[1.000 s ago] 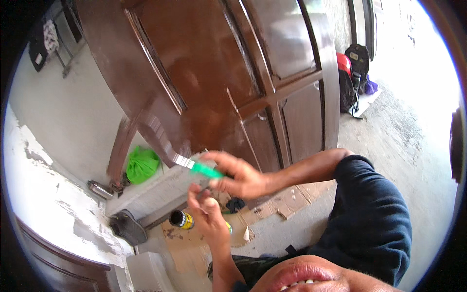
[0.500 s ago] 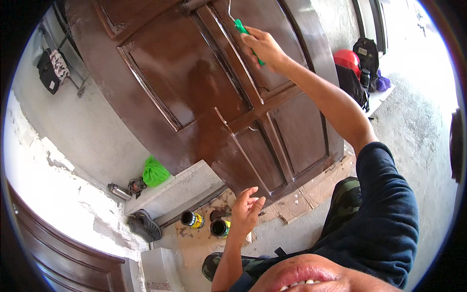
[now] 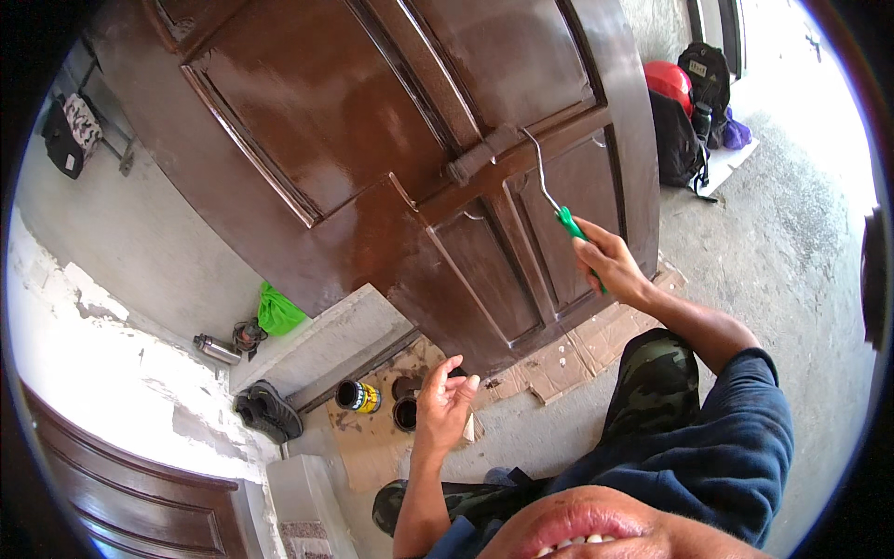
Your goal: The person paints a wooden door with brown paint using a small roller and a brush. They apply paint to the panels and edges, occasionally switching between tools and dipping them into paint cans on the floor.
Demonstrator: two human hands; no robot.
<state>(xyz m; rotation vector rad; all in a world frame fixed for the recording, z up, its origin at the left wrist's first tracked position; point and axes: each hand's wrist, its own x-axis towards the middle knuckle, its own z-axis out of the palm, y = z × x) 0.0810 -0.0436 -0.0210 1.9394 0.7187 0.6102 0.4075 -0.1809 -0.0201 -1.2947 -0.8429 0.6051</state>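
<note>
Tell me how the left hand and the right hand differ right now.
The right hand grips the green handle of a roller; the left hand holds nothing. The right hand's fingers wrap round, while the left hand's are loosely bent, with a gap to the thumb. The right hand shows higher in the picture, against the door; the left hand lower, mostly against cardboard. Both are bare.

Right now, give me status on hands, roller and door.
Right hand grips paint roller; left hand empty, open. Roller sleeve appears against brown door. No obstruction visible around sleeve.
</note>
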